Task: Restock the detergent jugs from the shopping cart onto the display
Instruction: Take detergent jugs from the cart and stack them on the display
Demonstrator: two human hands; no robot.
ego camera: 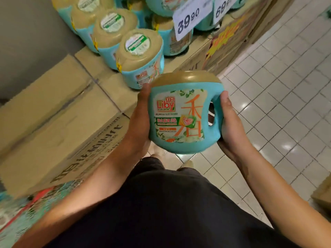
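I hold a teal detergent jug [184, 113] with a tan cap and a Liby label upright between both hands, in front of my waist. My left hand [141, 113] presses flat against its left side. My right hand [231, 122] cups the handle side and the bottom corner. The display [100, 83] is a platform of cardboard cartons at the left. A row of several matching jugs [141, 58] stands on it, the nearest one just beyond the jug I carry. The shopping cart is out of view.
Price signs reading 39.90 [189, 18] and 69 [222, 8] hang over more jugs at the back. White floor tiles [279, 97] spread to the right. A grey wall [32, 36] borders the display at the left. A cardboard box corner [322, 194] sits at the right edge.
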